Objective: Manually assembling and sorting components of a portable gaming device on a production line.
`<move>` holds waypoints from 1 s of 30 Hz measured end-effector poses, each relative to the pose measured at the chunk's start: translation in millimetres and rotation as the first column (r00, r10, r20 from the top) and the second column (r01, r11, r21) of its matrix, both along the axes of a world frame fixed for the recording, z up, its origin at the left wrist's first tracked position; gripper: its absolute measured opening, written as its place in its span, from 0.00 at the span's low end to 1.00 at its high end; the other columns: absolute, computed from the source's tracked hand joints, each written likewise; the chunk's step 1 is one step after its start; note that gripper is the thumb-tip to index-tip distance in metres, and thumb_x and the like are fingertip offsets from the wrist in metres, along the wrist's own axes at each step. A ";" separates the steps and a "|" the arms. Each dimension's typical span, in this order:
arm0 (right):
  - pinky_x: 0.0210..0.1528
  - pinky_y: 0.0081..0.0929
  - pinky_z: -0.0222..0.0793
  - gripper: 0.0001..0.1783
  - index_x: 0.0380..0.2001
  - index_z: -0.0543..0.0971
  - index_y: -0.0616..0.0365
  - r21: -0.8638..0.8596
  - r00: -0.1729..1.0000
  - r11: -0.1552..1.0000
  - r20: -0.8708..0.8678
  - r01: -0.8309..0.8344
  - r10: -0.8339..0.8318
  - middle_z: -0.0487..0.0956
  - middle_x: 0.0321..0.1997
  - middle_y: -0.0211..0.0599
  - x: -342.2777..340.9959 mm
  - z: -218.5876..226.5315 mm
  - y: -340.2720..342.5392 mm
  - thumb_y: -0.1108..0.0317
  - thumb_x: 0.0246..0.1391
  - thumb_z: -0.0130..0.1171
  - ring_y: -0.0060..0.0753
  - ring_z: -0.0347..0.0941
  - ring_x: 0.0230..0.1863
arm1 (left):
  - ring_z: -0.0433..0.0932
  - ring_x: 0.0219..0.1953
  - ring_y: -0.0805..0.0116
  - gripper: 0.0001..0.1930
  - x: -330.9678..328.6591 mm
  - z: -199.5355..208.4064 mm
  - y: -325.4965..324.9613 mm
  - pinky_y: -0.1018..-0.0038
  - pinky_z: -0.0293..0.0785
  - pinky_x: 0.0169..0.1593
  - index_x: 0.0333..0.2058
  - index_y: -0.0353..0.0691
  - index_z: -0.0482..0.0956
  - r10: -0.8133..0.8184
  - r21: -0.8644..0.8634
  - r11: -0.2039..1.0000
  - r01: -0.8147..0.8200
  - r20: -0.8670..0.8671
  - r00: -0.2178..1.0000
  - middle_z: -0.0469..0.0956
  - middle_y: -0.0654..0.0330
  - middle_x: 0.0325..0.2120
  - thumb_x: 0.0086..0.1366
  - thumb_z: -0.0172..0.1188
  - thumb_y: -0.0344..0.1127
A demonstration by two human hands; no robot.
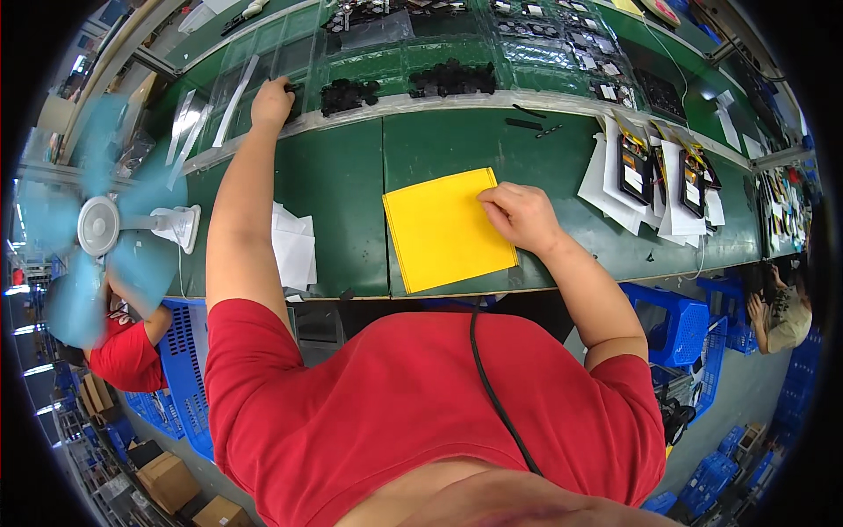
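My left hand (272, 104) reaches far forward to the row of clear trays at the back of the green bench (342, 176). Its fingers are bent closed beside small dark parts, and what they grip is hidden. A flat yellow sheet (448, 237), perhaps a folder or mat, lies slightly turned on the bench in front of me. Over its right edge rests my right hand (525, 218), with fingers curled and thumb pressed to the forefinger. Anything held in that pinch is too small to make out. Heaps of small black parts (452, 79) fill tray compartments beyond the sheet.
White papers (294, 250) lie left of the sheet. A spinning blue fan (98, 226) stands at the left. Black-framed devices with white papers (634, 176) are stacked at the right. Loose black strips (524, 124) lie near the trays. Blue crates (189, 378) and other people flank me.
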State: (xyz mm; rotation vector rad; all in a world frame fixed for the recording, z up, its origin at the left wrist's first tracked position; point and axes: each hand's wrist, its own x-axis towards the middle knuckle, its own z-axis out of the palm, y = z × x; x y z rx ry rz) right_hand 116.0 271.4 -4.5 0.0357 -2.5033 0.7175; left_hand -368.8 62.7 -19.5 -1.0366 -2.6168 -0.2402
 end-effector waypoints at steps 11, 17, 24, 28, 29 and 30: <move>0.32 0.35 0.74 0.05 0.32 0.79 0.54 -0.030 0.998 1.000 0.055 -0.009 0.010 0.79 0.30 0.34 1.0 -2.8 4.2 0.72 0.48 0.58 0.40 0.77 0.31 | 0.79 0.31 0.66 0.18 -5.5 46.9 -15.0 0.72 0.73 0.37 0.46 0.38 0.78 0.064 0.381 0.907 -0.180 0.297 0.953 0.82 0.55 0.33 0.57 0.61 0.37; 0.47 0.41 0.71 0.12 0.40 0.77 0.58 0.075 0.887 0.884 -0.030 0.462 -0.461 0.77 0.40 0.44 1.8 10.6 48.2 0.73 0.50 0.57 0.49 0.73 0.44 | 0.72 0.30 0.76 0.14 125.9 71.7 20.5 0.79 0.69 0.36 0.41 0.35 0.77 -0.384 0.574 0.819 0.019 0.523 0.761 0.76 0.64 0.29 0.54 0.59 0.26; 0.57 0.41 0.68 0.17 0.47 0.77 0.58 0.352 0.754 0.765 0.202 0.539 -0.624 0.76 0.49 0.46 -17.3 0.0 121.0 0.72 0.52 0.58 0.50 0.71 0.54 | 0.78 0.32 0.63 0.15 234.9 34.5 70.9 0.72 0.73 0.39 0.40 0.38 0.78 -0.492 0.410 0.867 0.284 0.611 0.620 0.79 0.53 0.30 0.51 0.63 0.28; 0.50 0.40 0.70 0.08 0.35 0.82 0.54 0.277 0.711 0.828 0.425 0.487 -0.560 0.79 0.41 0.42 -13.8 12.5 115.7 0.67 0.51 0.61 0.46 0.74 0.48 | 0.76 0.33 0.55 0.14 267.8 32.9 91.6 0.68 0.71 0.39 0.39 0.39 0.77 -0.431 0.282 0.902 0.327 0.552 0.713 0.76 0.49 0.30 0.52 0.62 0.29; 0.49 0.39 0.70 0.07 0.33 0.81 0.56 0.209 0.738 0.862 0.449 0.461 -0.504 0.79 0.39 0.42 -12.8 13.0 114.0 0.66 0.51 0.62 0.45 0.75 0.46 | 0.76 0.33 0.55 0.14 273.9 32.5 93.0 0.68 0.71 0.39 0.39 0.39 0.77 -0.431 0.284 0.902 0.325 0.554 0.712 0.76 0.49 0.30 0.52 0.62 0.29; 0.49 0.39 0.70 0.07 0.33 0.81 0.56 0.211 0.738 0.863 0.451 0.459 -0.502 0.79 0.39 0.42 -12.2 12.7 110.6 0.66 0.51 0.62 0.45 0.75 0.46 | 0.76 0.36 0.52 0.14 279.7 32.8 92.9 0.67 0.71 0.41 0.40 0.39 0.76 -0.433 0.273 0.901 0.337 0.513 0.741 0.76 0.50 0.31 0.52 0.62 0.29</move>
